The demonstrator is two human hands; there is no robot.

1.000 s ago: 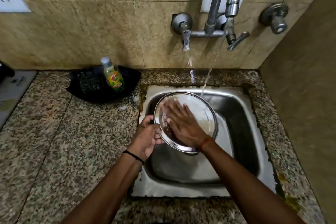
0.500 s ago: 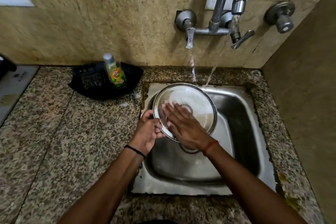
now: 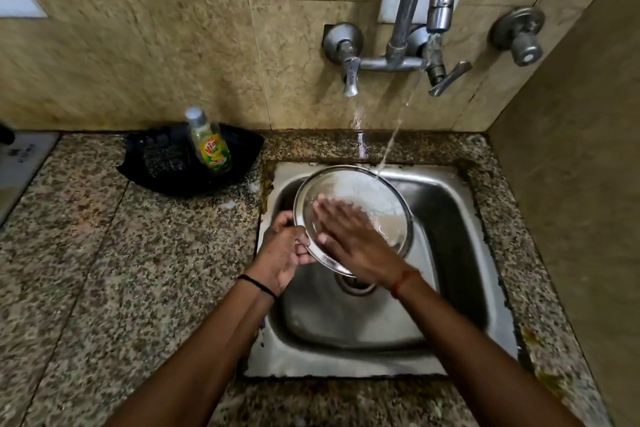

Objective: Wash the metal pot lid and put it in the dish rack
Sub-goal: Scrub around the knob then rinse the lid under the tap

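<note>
The round metal pot lid [image 3: 377,204] is held tilted over the steel sink [image 3: 460,253], its inner face toward me. Running water from the tap [image 3: 440,15] falls onto its upper part. My left hand [image 3: 280,253] grips the lid's left rim. My right hand [image 3: 353,239] lies flat on the lid's inner surface, fingers spread and pointing up-left. No dish rack is in view.
A dish soap bottle [image 3: 209,142] stands in a black tray [image 3: 242,166] with a scrubber on the granite counter [image 3: 121,270], left of the sink. Wall taps and valves [image 3: 519,35] sit above the sink. A side wall [image 3: 581,184] closes the right.
My right hand has slid across the lid's inner face while the left kept its grip. The water stream now hits the lid's upper part and spreads over it.
</note>
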